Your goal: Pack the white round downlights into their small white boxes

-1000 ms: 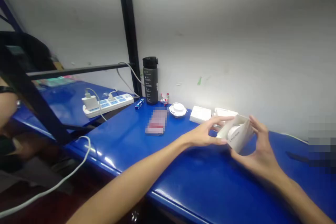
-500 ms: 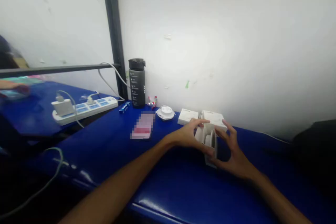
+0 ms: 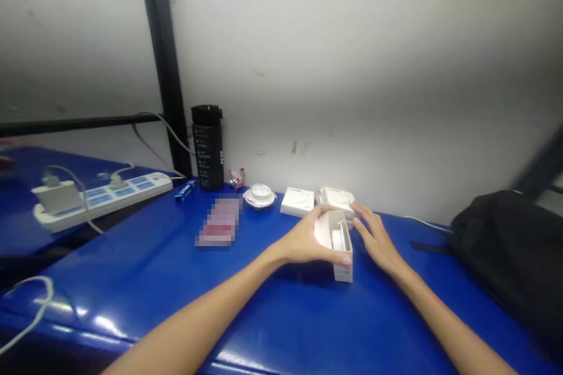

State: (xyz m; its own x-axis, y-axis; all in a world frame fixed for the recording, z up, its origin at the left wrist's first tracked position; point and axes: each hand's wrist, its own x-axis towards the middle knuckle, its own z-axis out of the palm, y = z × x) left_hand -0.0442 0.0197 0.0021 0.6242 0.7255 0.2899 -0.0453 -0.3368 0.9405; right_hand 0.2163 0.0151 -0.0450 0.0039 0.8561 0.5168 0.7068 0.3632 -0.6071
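A small open white box (image 3: 339, 246) stands on the blue table (image 3: 272, 310), with a white part visible inside it. My left hand (image 3: 303, 241) is wrapped round the box's left side, thumb along its front edge. My right hand (image 3: 373, 237) lies just to the right of the box, fingers stretched out and apart, touching or almost touching it. Right behind my hands, against the wall, sit two flat white boxes (image 3: 298, 202) (image 3: 338, 196) side by side.
A round white device (image 3: 259, 194), a dark bottle (image 3: 207, 147), a blue tube (image 3: 183, 190) and a blurred flat item (image 3: 219, 222) lie to the left. A white power strip (image 3: 101, 196) with cables sits far left. A black bag (image 3: 510, 252) rests at the right.
The white box has gone from being held tilted in both hands to standing on the table. My right hand has let go and opened. The view has swung right, revealing the black bag.
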